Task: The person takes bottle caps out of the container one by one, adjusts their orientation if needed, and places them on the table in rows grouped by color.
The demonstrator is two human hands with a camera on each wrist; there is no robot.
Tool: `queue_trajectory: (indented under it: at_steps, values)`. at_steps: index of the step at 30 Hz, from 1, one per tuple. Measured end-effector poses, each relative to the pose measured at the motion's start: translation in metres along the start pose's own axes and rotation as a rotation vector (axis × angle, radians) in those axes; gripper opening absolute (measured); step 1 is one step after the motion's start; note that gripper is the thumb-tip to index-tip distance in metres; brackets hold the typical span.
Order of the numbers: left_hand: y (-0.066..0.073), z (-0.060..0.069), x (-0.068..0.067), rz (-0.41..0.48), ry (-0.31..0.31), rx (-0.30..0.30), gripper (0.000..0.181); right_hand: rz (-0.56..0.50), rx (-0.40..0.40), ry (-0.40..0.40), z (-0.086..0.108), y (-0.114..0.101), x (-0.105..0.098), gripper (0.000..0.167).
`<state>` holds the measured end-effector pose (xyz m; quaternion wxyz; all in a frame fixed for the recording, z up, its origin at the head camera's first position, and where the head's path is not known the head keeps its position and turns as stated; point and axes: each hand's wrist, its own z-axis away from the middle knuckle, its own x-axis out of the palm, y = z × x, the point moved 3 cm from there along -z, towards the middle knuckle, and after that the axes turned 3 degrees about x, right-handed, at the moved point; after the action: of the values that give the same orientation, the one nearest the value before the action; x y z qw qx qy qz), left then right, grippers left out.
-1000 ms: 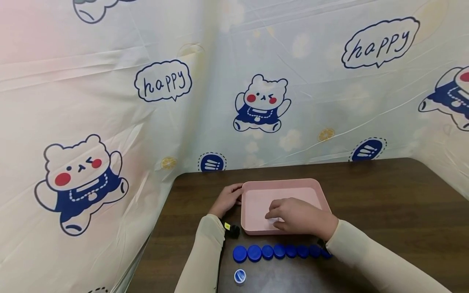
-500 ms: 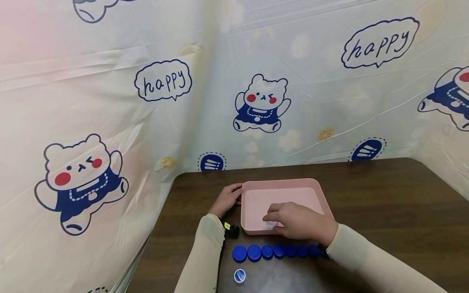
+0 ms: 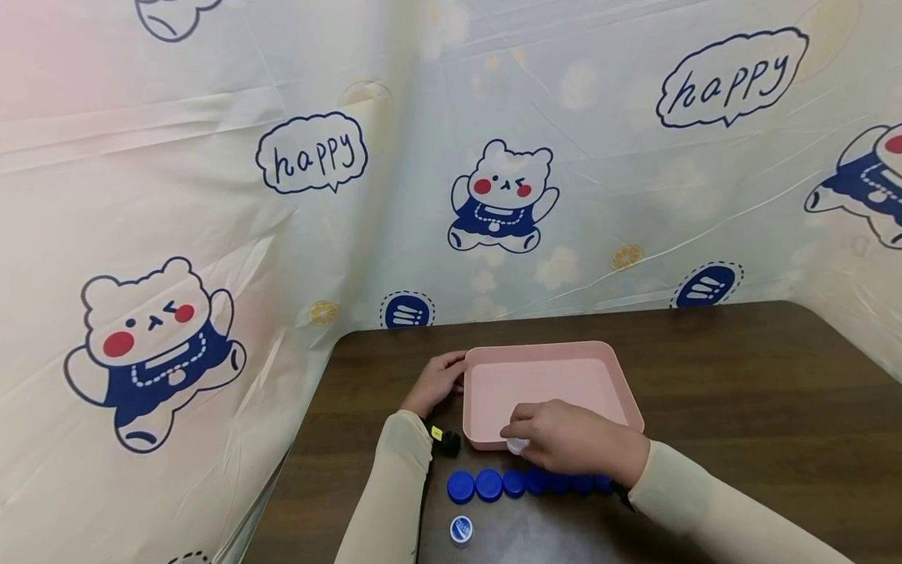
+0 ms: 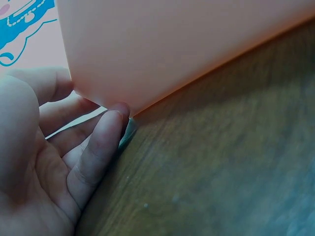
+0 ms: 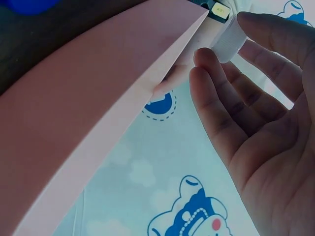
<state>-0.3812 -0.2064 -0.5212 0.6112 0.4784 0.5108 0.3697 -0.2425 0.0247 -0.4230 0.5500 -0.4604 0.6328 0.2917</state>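
Note:
My right hand [image 3: 567, 439] pinches a white ridged bottle cap [image 5: 229, 43] between thumb and fingertips, over the near edge of a pink tray [image 3: 543, 351]. In the head view the white cap [image 3: 517, 445] shows below the fingers. At the tray's far left corner, the fingers and thumb of my left hand [image 3: 438, 381] grip the outer wall. The left wrist view has the left hand [image 4: 54, 147] with its fingers bent around that pink corner and the thumb low against it.
In front of the tray runs a row of several blue bottle caps [image 3: 488, 486], its right end covered by my right wrist. Nearer stands a small white-rimmed round piece with a blue top [image 3: 461, 531]. Beyond the brown table [image 3: 740, 368] hangs a printed curtain [image 3: 599, 204].
My right hand has drawn the white cap nearer and slightly left, from inside the tray to its near edge. The left hand and tray stay in place.

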Motion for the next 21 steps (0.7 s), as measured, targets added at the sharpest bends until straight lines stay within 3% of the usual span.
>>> queue_trajectory:
  at_steps: [1,13,21]
  values:
    - [-0.006,-0.003,0.0,-0.001,0.008,0.0,0.038,-0.003,0.002,-0.002,0.0,-0.001,0.0,0.024]
    - [-0.004,-0.001,0.0,0.01,0.009,0.022,0.037,-0.008,-0.032,0.001,0.0,-0.012,0.006,0.033]
    - [-0.003,0.0,0.002,0.012,0.006,0.022,0.036,-0.014,-0.076,0.009,0.0,-0.02,0.01,0.024]
